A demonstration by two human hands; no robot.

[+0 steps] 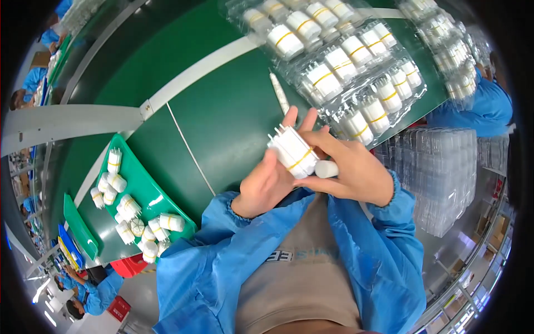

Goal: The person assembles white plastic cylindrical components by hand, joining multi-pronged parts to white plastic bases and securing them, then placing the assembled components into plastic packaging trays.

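Observation:
A bundle of white cylinders (292, 150) with thin pins at its far end and a yellow band round it sits between my hands. My left hand (264, 183) is closed round the bundle from the left, thumb along its side. My right hand (356, 172) curls in from the right, its fingertips against the bundle. Between its thumb and forefinger shows a single white cylinder (327, 168), beside the banded ones. Part of my right fingers is hidden behind the bundle. Just beyond my fingers, a white pen-like stick (279, 93) lies on the green tabletop (222, 111).
Clear plastic trays (328, 111) of banded white bundles lie at far right. At left, a green tray (158, 195) holds several loose bundles. Stacked clear trays (434, 167) stand at right. A metal frame bar (72, 125) crosses the left side. Co-workers in blue sit around.

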